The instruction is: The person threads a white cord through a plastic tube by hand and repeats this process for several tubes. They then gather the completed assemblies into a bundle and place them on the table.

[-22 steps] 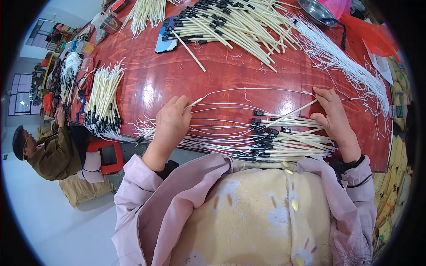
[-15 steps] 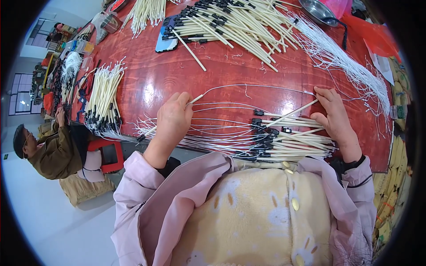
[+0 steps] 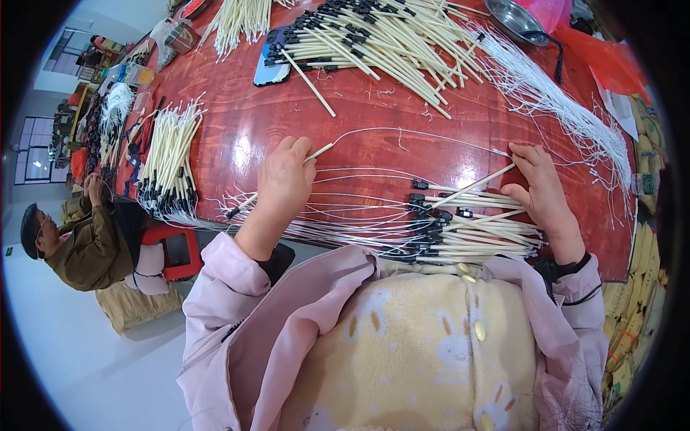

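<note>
My left hand point(image 3: 282, 179) is closed round a cream stick point(image 3: 321, 151), whose upper end sticks out past the fingers. A black end piece point(image 3: 232, 212) shows beyond the hand's other side, seemingly on the same stick. From the upper tip a thin white cord point(image 3: 402, 129) arches right to a small white end by my right fingertips. My right hand point(image 3: 535, 179) has thumb and forefinger apart, its fingertips close to or touching that cord end and another stick's tip. Below lies a bundle of cream sticks point(image 3: 481, 237) with black clips, their white cords point(image 3: 338, 230) running left under my left arm.
Piles of similar sticks point(image 3: 388, 43) lie at the far side and another bundle point(image 3: 169, 154) at left. Loose white cords point(image 3: 553, 100), a metal bowl point(image 3: 514, 18) and a phone point(image 3: 272, 68) are on the red table point(image 3: 237, 108). A person point(image 3: 86, 244) sits at far left.
My left hand has shifted slightly up and right with the stick, and the cord's arch has risen. My right hand has barely moved.
</note>
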Motion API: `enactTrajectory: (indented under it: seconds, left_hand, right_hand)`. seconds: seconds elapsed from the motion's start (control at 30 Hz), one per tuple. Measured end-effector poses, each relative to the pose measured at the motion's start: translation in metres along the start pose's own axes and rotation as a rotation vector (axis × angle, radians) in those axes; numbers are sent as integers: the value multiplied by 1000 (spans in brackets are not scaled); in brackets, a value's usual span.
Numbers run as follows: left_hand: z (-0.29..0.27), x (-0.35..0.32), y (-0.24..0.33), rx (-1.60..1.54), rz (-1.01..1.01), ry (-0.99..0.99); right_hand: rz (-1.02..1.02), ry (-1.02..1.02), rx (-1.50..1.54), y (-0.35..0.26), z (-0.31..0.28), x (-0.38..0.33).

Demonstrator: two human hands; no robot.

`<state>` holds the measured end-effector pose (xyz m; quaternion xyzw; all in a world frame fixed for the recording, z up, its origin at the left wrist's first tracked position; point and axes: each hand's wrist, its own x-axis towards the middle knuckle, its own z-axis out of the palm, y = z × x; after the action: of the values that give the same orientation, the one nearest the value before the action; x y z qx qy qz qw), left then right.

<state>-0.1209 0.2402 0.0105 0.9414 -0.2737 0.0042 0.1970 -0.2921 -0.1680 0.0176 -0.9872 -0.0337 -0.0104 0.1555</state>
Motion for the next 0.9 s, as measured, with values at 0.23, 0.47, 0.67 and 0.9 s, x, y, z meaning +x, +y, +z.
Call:
enactTrajectory:
  seconds: [0.23, 0.47, 0.67, 0.9]
  left_hand:
    - [1, 2, -4, -32, -13, -22]
    - [0, -3, -5, -58, -38, -44]
    - [3, -1, -7, -60, -71, -32]
    - [5, 8, -4, -40, -98, -26]
  right_hand:
    - [17, 6, -7, -6, -2, 2]
    - [26, 13, 3, -5, -1, 2]
    - [19, 23, 5, -5, 1, 2]
    - [12, 35, -25, -6, 1, 3]
